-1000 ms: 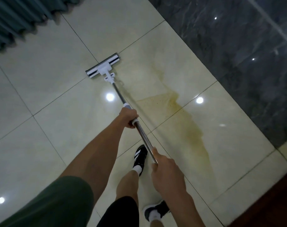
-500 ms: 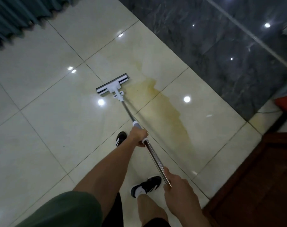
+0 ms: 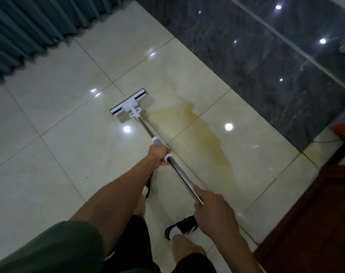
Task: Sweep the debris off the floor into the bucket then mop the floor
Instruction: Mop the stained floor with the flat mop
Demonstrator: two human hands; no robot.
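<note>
Left hand (image 3: 160, 155) wrapped round flat mop's steel pole (image 3: 180, 173), right hand (image 3: 213, 211) gripping its top end; mop head (image 3: 129, 104) flat on cream tile (image 3: 55, 158), yellowish stain (image 3: 213, 138) at three o'clock, possibly wet. Risk: smearing, slipping shoes.

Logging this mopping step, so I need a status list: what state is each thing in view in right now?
White flat mop head: flat on the tiles, left of the stain.
Shiny metal mop handle: tilted, held in both hands.
Left hand: grips the handle's grey collar.
Right hand: grips the handle's upper end.
Yellowish stain: spread across cream floor tiles.
</note>
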